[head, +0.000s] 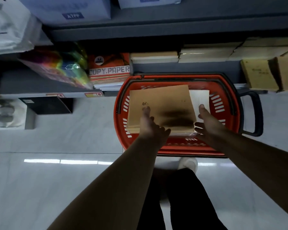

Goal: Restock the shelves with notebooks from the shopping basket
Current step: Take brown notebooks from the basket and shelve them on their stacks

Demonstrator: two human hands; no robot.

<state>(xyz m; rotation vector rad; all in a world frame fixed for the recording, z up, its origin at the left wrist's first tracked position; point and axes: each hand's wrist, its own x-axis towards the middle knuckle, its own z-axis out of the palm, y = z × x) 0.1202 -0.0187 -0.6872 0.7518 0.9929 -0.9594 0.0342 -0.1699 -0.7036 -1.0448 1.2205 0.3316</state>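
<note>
A red basket (178, 147) is sitting on the pale tiled floor (56, 138), right up against the lowest shelf (181, 68), with its black handle (256, 113) sticking out to the right. A stack of brown notebooks (161, 103) is lying inside the basket, tilted a little, with a white notebook (199, 97) showing just beside its right edge.

Both bare arms are reaching down into the basket. The left hand (150, 124) is gripping the near left part of the stack, its thumb lying on the top brown cover and its fingers curling at the near edge. The right hand (208, 121) is gripping the near right corner, with the thumb resting on the white notebook and the fingers curling in under the edge of the pile. Whether the stack is lifting clear of the basket floor is not showing.

On the shelf behind the basket, a red pack of copy paper (109, 70) is standing next to a shiny rainbow-coloured packet (60, 67), pale wrapped bundles (155, 57) are lying further back, and brown bundles (259, 75) are sitting at the right. Blue-labelled boxes (65, 9) are resting on the shelf above. A white shoe (189, 163) is standing just in front of the basket
</note>
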